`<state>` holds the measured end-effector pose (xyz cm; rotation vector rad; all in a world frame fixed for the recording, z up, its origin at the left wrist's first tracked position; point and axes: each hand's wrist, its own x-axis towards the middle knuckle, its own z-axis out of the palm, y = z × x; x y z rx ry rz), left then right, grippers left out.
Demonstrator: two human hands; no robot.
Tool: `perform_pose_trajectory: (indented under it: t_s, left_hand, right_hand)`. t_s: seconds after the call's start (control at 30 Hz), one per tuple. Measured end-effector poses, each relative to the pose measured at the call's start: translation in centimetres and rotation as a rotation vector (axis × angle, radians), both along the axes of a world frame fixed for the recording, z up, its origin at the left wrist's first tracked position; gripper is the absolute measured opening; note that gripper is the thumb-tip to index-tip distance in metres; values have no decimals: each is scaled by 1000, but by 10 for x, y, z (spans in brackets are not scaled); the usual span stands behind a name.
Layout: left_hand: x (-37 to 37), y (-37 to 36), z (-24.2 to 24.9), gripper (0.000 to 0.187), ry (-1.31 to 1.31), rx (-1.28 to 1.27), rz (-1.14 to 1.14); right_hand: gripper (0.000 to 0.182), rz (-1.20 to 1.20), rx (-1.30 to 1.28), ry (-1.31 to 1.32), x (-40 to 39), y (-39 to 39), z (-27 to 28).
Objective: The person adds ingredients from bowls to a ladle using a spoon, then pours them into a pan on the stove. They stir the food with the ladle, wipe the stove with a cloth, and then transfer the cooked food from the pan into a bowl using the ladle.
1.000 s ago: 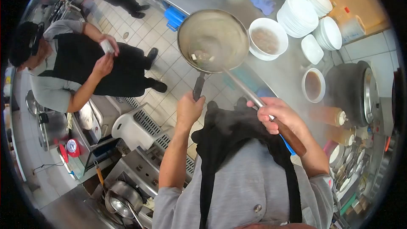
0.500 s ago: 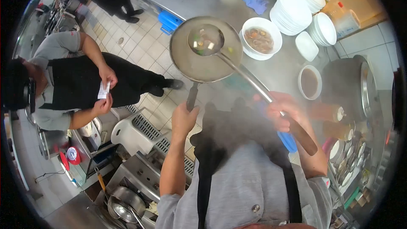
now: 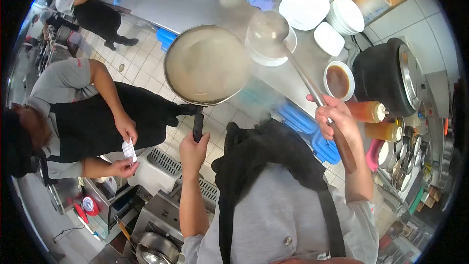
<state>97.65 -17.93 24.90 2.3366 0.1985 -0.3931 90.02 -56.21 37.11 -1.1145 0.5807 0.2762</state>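
Note:
My left hand (image 3: 192,154) is closed round the black handle of a frying pan (image 3: 207,63), held up beside the counter. A thin pale film of liquid seems to coat the pan's inside. In my right hand (image 3: 333,117) is the long handle of a steel ladle (image 3: 307,76). Its cup hangs over a white bowl (image 3: 273,60) on the counter and hides most of what the bowl holds. Steam blurs the cup, so its contents cannot be made out. A smaller bowl of brown liquid (image 3: 338,81) stands closer to my right hand.
Stacked white dishes (image 3: 304,9) and a blue glove (image 3: 261,0) lie on the steel counter (image 3: 195,7). Sauce bottles (image 3: 366,111) and a large black pot (image 3: 386,71) are at the right. Another person (image 3: 73,112) stands close at the left, holding a paper slip (image 3: 129,150).
The ladle has moved from over the pan to over the white bowl. The solid pieces seen in the ladle over the pan no longer show there. My view has shifted.

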Motion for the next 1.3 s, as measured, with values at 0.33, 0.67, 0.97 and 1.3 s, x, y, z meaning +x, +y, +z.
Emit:
perform_pose_trajectory:
  t_s: [0.33, 0.67, 0.97, 1.3]
  left_hand:
    - [4, -13, 9, 36, -53, -18, 39]
    - [1, -31, 9, 29, -59, 25, 57]
    - [0, -40, 7, 37, -63, 38, 67]
    - [30, -32, 0, 39, 15, 22, 94]
  right_hand:
    - [58, 73, -705, 45, -17, -34, -56]
    - [59, 166, -591, 46, -13, -30, -30]
    - [53, 399, -655, -331, 26, -13, -67]
    - [37, 682, -206, 65, 59, 17, -37]
